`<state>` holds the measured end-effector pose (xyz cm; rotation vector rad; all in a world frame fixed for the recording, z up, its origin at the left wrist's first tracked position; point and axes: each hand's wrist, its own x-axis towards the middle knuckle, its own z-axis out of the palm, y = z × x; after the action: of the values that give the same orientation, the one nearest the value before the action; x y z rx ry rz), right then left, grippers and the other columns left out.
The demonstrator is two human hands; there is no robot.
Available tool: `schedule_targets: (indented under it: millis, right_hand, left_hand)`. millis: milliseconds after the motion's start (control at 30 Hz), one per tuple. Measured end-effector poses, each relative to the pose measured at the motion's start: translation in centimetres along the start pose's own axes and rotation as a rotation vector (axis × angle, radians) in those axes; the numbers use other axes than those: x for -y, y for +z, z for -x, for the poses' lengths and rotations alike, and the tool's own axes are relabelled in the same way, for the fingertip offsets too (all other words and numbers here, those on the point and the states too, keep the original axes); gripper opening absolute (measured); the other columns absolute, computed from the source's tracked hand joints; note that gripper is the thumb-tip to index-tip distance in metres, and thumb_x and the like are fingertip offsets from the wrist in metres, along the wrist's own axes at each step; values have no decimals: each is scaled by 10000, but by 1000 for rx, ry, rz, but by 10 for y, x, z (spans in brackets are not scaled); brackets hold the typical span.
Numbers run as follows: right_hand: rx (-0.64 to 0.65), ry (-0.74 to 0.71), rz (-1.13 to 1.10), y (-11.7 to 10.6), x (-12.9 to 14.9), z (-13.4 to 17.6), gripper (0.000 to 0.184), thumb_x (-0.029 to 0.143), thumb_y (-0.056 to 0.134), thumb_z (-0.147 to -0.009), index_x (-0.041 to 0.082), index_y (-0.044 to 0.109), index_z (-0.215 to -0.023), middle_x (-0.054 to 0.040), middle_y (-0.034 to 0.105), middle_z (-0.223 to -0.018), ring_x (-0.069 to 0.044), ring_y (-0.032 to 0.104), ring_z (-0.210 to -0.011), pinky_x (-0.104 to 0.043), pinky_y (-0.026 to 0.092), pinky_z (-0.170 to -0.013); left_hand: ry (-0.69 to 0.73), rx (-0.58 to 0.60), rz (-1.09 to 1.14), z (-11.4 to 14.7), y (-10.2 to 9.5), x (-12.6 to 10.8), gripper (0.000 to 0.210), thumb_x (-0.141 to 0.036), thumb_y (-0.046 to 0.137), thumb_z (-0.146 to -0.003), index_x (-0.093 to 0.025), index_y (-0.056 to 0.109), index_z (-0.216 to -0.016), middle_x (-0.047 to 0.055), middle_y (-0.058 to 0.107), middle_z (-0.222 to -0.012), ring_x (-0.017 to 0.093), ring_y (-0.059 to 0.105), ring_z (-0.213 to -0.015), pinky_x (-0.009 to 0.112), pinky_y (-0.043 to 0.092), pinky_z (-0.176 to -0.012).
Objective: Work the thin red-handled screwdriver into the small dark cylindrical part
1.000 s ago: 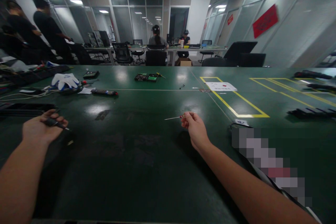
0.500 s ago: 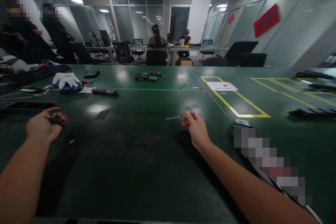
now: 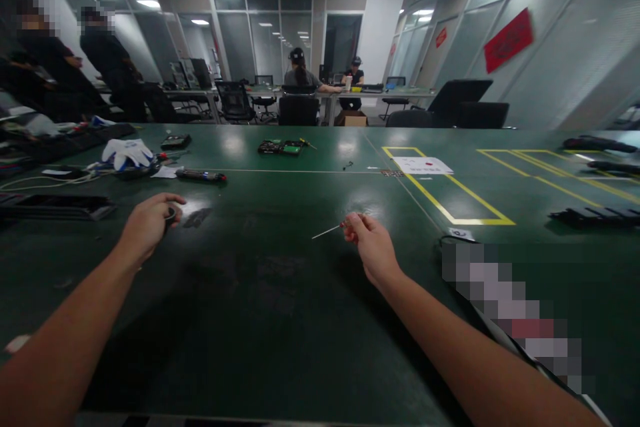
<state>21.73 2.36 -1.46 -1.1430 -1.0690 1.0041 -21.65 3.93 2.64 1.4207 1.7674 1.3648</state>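
My right hand (image 3: pixel 369 241) is closed around the red handle of a thin screwdriver (image 3: pixel 326 233). Its bare metal shaft points left and slightly down, above the green table (image 3: pixel 260 347). On the left, my left hand (image 3: pixel 150 223) is closed on a small black rounded object (image 3: pixel 171 216), mostly covered by the fingers, so its kind cannot be made out. The index finger reaches out to the right over it. A wide gap of table lies between the two hands.
Beyond my left hand lie white-and-blue gloves (image 3: pixel 127 154), a dark cylindrical tool (image 3: pixel 201 175) and a black tray-like part (image 3: pixel 60 207). Green circuit boards (image 3: pixel 280 147) sit farther back. Yellow tape (image 3: pixel 480 221) and a white sheet (image 3: pixel 423 165) are at right. Several people are in the background.
My left hand has moved right and turned, carrying the black object with it. The screwdriver's tip has dipped a little, while my right hand has stayed nearly in place.
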Motion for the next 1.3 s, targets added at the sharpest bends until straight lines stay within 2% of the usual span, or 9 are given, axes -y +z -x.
schedule_targets:
  millis: [200,267,333,400,500,600,767,1067,1300]
  right_hand:
    - [53,-43,4,3,10,8,367,574,699,-851,214,695,-783,-5,634,-688,-146,545,-618,-305,427,-623]
    - [58,-27,-48,4,13,10,350,563,707,-845,216,695,-799,-7,640,-698,-148,559,-627,-306,442,-628]
    - [57,-17,-102,5,15,11,335,552,714,-840,218,695,-811,-6,639,-699,-150,570,-634,-310,460,-641]
    - [48,-15,-162,5,16,11,318,537,727,-827,220,699,-830,-7,647,-715,-154,588,-652,-317,482,-664]
    - [46,-17,-219,6,17,12,305,521,745,-809,225,707,-871,-17,675,-774,-169,629,-711,-333,515,-714]
    - [50,-25,-185,7,16,13,314,529,746,-808,228,710,-889,-30,694,-814,-182,653,-748,-353,531,-746]
    - [72,-47,-124,9,15,15,317,529,737,-822,223,708,-899,-42,709,-837,-183,657,-758,-356,530,-751]
    - [125,-132,-24,9,17,18,289,509,682,-885,221,693,-910,-40,714,-832,-184,654,-750,-358,523,-753]
    - [108,-177,40,9,19,18,298,509,658,-902,213,679,-929,-42,720,-833,-189,672,-756,-361,531,-765]
  left_hand:
    - [141,335,-141,34,80,-56,274,-291,475,-737,-183,670,-896,57,628,-759,248,580,-753,367,405,-676]
    - [179,439,-176,50,107,-67,283,-319,466,-803,-213,671,-965,66,643,-830,261,596,-790,383,410,-672]
    - [241,509,-190,66,132,-72,286,-310,545,-801,-241,639,-1063,80,657,-928,265,612,-806,402,427,-682]
    - [330,537,-170,80,152,-71,389,-225,635,-743,-262,585,-1126,98,654,-995,267,628,-820,415,443,-684]
    - [435,534,-117,94,172,-60,414,-146,633,-766,-266,539,-1151,128,641,-1013,278,643,-846,437,467,-691]
    - [439,542,-82,98,177,-49,320,-175,632,-843,-265,541,-1136,135,647,-1036,297,652,-911,471,500,-747]
    - [370,593,-51,96,173,-45,335,-212,729,-834,-273,592,-1133,99,669,-1118,296,654,-1026,498,522,-874]
    - [398,545,30,95,176,-42,372,-233,768,-824,-289,624,-1163,81,693,-1103,272,670,-999,484,518,-899]
    - [399,512,29,95,175,-43,361,-227,758,-831,-261,641,-1171,71,698,-1118,256,670,-1015,450,521,-923]
